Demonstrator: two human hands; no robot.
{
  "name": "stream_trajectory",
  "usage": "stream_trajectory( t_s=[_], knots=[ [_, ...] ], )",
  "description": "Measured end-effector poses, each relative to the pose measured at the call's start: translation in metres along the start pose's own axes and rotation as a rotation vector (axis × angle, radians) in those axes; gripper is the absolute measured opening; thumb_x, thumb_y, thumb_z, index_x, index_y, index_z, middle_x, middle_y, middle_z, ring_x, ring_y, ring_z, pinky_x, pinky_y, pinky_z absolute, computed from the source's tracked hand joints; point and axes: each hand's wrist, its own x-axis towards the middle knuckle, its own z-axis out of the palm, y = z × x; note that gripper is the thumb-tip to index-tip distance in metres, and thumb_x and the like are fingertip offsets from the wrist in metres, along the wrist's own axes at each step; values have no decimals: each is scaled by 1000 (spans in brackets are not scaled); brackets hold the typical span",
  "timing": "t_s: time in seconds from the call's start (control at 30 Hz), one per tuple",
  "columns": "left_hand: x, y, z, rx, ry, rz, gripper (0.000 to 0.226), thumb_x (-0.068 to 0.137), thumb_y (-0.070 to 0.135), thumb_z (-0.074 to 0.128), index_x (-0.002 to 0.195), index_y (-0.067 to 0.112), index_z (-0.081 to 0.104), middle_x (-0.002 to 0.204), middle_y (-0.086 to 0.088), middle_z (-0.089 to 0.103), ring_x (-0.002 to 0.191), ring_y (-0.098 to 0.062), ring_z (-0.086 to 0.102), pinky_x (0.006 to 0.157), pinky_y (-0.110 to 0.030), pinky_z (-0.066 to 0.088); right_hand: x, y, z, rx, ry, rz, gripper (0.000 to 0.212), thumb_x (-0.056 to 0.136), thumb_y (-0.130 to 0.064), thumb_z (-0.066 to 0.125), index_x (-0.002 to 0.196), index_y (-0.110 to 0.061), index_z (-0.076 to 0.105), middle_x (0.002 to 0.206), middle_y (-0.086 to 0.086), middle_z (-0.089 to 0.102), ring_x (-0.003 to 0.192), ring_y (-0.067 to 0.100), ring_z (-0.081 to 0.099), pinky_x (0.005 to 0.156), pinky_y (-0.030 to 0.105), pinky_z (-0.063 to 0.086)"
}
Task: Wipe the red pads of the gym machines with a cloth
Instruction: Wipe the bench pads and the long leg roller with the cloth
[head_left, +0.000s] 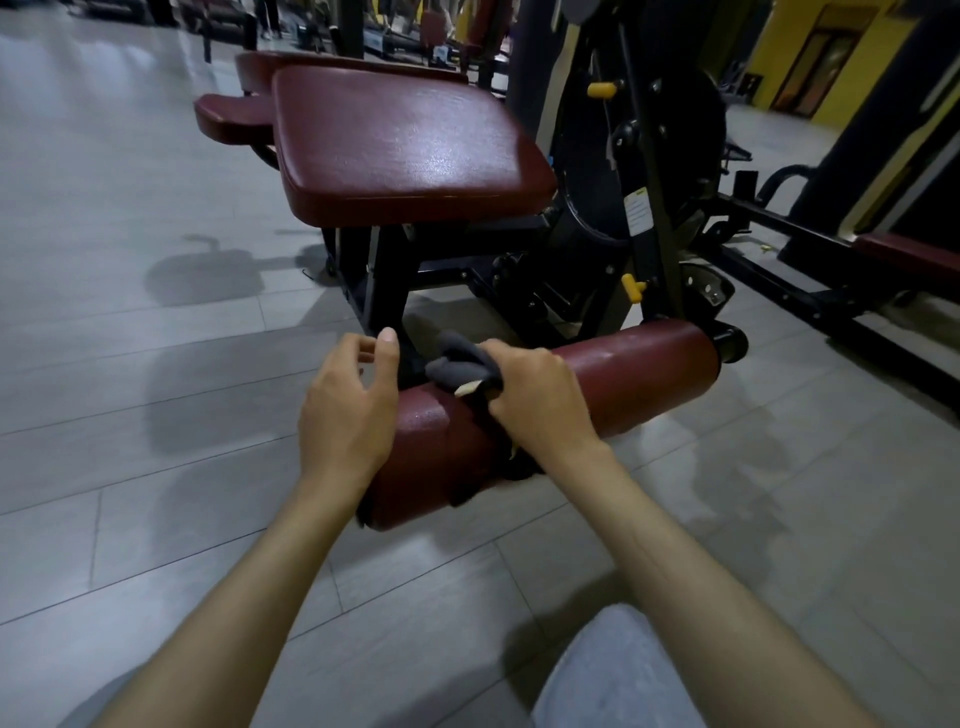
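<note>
A knee (618, 675) lies below the red roller pad (623, 384); atop it the right hand (540, 395) grips the grey cloth (460, 366); the left hand (348, 410), loosely curled and empty, hovers at its end; best press flat, sweep lengthwise.

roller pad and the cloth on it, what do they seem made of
Roller pad: probably vinyl or faux leather over padding. It is dark red with a fine grain, and a soft sheen catches the light. Cloth: looks like grey fleece or microfibre. It is matte and fuzzy, and bunches in soft folds under the right hand. The exact fibre cannot be told.
</note>
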Motion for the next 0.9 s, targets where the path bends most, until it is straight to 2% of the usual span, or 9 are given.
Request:
stream_trajectory(
  t_s=[0.07, 0.17, 0.27, 0.4, 0.53, 0.6, 0.7, 0.8, 0.9],
  knots=[
    [1, -1, -1, -29, 7, 37, 43, 106, 58, 31, 102, 25, 58, 104, 6, 63, 99, -13, 57, 80, -31, 39, 13, 29, -10, -54, -12, 138, 19, 89, -8, 61, 104, -16, 69, 83, 7, 70, 80, 29, 69, 67, 37, 54],
    [0, -1, -4, -131, 28, 66, 38, 108, 53, 33, 103, 25, 58, 100, 7, 63, 93, -9, 58, 76, -25, 40, 21, 42, -15, -102, 29, 313, 15, 90, -9, 58, 100, -14, 68, 80, 6, 63, 85, 34, 68, 65, 34, 45],
    [-1, -3, -12, -196, 57, 64, 36, 107, 50, 34, 106, 25, 59, 102, 8, 64, 96, 0, 57, 78, -22, 43, 12, -1, -5, -163, 5, 242, 10, 95, -15, 57, 100, -14, 66, 87, 9, 68, 87, 33, 68, 65, 32, 38],
    [-1, -7, -33, -207, 123, 40, 37, 108, 47, 32, 103, 23, 59, 97, 5, 64, 86, 3, 55, 74, -22, 43, 1, -70, 7, -80, -10, 89, 10, 88, -12, 58, 96, -15, 64, 88, 8, 70, 83, 33, 68, 63, 33, 38],
    [4, -5, -44, -220, 153, 16, 35, 110, 42, 31, 105, 22, 59, 93, 9, 60, 78, 16, 52, 64, -5, 39, -7, -110, 18, -10, 18, -93, 7, 86, -16, 65, 92, -17, 64, 81, 2, 68, 70, 24, 67, 57, 31, 47],
    [7, -3, -41, -204, 141, 15, 35, 110, 42, 31, 106, 22, 58, 94, 8, 60, 78, 13, 53, 67, -14, 44, -5, -102, 19, 15, 23, -128, 9, 85, -18, 67, 94, -18, 65, 78, 2, 69, 69, 26, 67, 55, 32, 47],
    [5, -3, -28, -101, 25, 49, 33, 109, 49, 31, 100, 28, 54, 90, 8, 60, 79, -1, 56, 64, -31, 44, 3, -71, 13, 12, -37, -105, 17, 84, -18, 68, 100, -22, 66, 80, 3, 71, 76, 30, 69, 63, 39, 55],
    [-1, 1, -11, 59, -98, 123, 34, 106, 57, 29, 100, 34, 53, 93, 13, 59, 85, -11, 57, 67, -33, 41, 16, -23, 2, -77, -76, -1, 28, 82, -13, 65, 108, -23, 68, 89, 10, 72, 86, 37, 69, 71, 40, 55],
    [-6, 4, -2, 226, -130, 207, 43, 103, 62, 27, 108, 31, 56, 103, 15, 57, 94, -7, 53, 76, -34, 40, 27, 38, -12, -143, -87, 122, 30, 81, -9, 64, 108, -19, 70, 93, 13, 72, 93, 38, 68, 76, 41, 54]
  ],
)
